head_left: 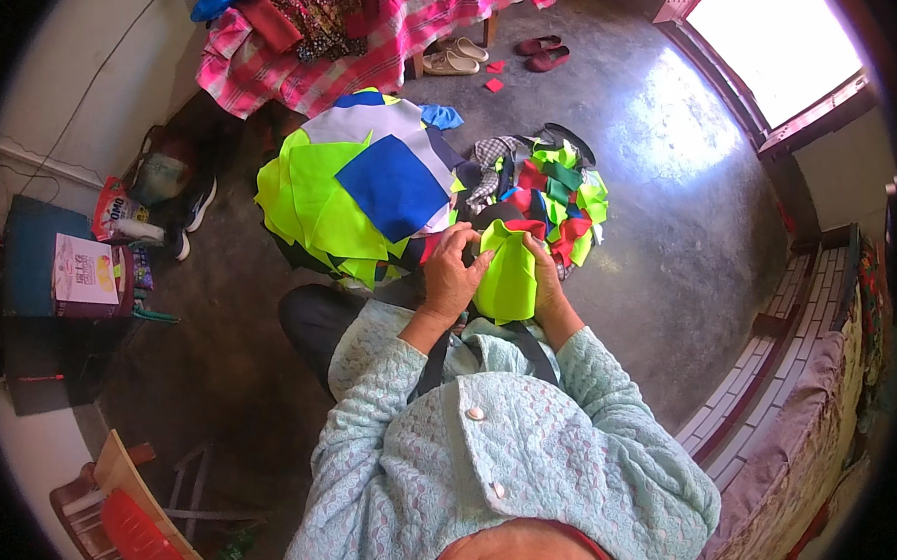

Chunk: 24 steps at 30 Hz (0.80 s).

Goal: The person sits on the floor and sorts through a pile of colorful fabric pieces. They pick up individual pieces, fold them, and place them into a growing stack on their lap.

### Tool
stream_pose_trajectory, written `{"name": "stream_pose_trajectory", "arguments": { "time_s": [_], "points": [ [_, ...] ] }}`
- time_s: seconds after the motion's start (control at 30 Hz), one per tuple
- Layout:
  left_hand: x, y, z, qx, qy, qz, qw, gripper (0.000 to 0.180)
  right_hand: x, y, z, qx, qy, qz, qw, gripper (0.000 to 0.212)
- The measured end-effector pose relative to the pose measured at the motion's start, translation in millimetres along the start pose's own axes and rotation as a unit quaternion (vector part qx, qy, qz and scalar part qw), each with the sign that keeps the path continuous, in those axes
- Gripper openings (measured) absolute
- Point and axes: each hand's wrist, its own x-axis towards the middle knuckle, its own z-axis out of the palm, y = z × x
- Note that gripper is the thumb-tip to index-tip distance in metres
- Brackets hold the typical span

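Note:
Between my two hands, above my lap, is a neon yellow-green piece of cloth, with a bit of red cloth at its upper edge. My left hand grips the cloth's left side near the top, thumb against it. On the other side, my right hand is closed around the right edge. Just beyond my left hand lies a big heap of cloth pieces: yellow-green ones, a blue square and grey ones. A pile of small red, green, blue and yellow-green scraps lies beyond my right hand.
A pink plaid cloth covers furniture at the back, with beige shoes and dark red shoes beside it. Dark boxes and a sneaker are at left. An open doorway stands far right; a draped seat is near right.

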Motion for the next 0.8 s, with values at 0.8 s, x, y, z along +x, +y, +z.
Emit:
{"name": "stream_pose_trajectory", "arguments": {
  "time_s": [0.8],
  "points": [
    [-10.0, -2.7, 9.6, -0.067, -0.011, -0.019, 0.997, 0.018, 7.3, -0.5, -6.4, -0.009, 0.001, -0.022, 1.000, 0.027]
  ]
}}
